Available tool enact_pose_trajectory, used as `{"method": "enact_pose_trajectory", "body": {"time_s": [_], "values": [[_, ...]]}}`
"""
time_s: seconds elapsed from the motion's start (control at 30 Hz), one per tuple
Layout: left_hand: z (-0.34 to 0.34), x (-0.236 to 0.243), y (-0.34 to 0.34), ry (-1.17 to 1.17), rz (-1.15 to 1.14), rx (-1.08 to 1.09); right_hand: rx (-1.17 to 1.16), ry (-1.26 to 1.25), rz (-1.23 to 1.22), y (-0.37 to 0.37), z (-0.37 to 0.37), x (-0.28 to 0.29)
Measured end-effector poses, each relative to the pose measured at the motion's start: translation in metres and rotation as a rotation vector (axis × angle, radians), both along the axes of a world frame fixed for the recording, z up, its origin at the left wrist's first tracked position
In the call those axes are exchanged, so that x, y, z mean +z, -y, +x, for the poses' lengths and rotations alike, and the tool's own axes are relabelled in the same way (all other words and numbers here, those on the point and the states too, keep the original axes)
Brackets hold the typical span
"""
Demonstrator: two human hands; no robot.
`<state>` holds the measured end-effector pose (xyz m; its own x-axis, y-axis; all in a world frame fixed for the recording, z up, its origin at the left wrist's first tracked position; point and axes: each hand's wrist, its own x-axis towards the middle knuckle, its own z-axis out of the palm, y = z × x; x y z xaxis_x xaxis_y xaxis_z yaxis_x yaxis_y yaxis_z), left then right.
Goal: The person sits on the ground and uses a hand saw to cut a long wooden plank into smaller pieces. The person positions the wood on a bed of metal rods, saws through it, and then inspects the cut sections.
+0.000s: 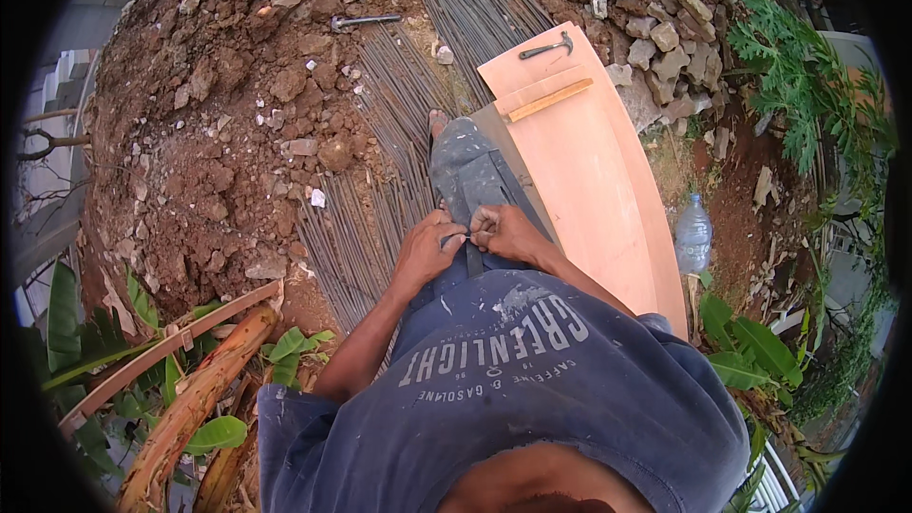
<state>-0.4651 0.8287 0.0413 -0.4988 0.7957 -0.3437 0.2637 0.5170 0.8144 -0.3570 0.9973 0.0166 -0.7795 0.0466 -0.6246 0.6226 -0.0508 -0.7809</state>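
Note:
Both hands meet close together at the waist, in front of the dark, dust-marked trousers (472, 166) and just beyond the hem of the navy T-shirt (494, 323). My left hand (427, 245) is closed, thumb and fingers pinched near the middle. Facing it, my right hand (511, 232) is curled with its fingertips pressed together. Something small and dark shows between the fingertips, too small to name. To the right of my legs lie reddish plywood sheets (579, 171). On them rest a short wooden strip (549, 101) and a claw hammer (547, 47).
Long steel bars (404, 100) lie underfoot, running forward and left. A second hammer-like tool (366, 21) lies beyond them. Loose reddish soil (218, 123) covers the left; broken stones (670, 43) are heaped at far right. A plastic water bottle (693, 236) stands beside the plywood.

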Motion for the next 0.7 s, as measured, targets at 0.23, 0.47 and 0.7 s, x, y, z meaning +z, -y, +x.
{"method": "enact_pose_trajectory", "body": {"time_s": [0.23, 0.47, 0.7], "values": [[-0.144, -0.005, -0.078, -0.115, -0.136, -0.133, -0.008, -0.171, 0.101, -0.059, -0.147, -0.037], [-0.245, -0.016, -0.158, -0.074, -0.177, -0.304, -0.12, -0.136, 0.237, -0.131, -0.225, -0.024], [-0.285, -0.019, -0.234, 0.022, -0.212, -0.46, -0.474, -0.087, 0.097, -0.173, -0.239, -0.025]]}}
